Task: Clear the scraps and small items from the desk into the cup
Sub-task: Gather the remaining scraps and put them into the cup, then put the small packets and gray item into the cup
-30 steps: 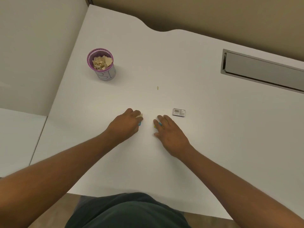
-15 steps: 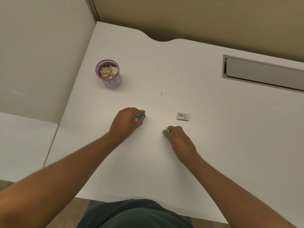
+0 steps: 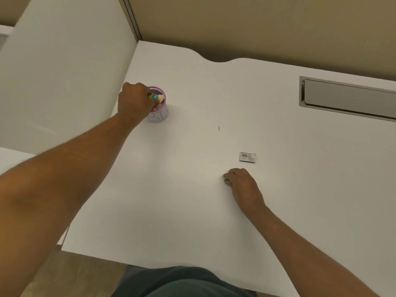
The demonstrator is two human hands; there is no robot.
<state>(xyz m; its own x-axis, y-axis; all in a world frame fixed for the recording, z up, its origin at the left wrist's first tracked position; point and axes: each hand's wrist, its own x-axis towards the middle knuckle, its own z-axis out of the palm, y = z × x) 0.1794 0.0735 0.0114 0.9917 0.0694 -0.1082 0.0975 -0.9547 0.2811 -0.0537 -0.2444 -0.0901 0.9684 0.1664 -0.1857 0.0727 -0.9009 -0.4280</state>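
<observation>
Head view: white desk (image 3: 192, 211), tan wall (image 3: 257, 24).

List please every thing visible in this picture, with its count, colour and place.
cup: 1, white with purple rim, far left of desk, scraps inside
small boxed item: 1, grey with barcode label, centre-right
scrap: 1, beige, centre
cable tray: 1, grey, recessed far right
desk: 1, white
left hand: 1, over the cup, holding a blue-yellow item
right hand: 1, closed on a small greenish item, on the desk
</observation>
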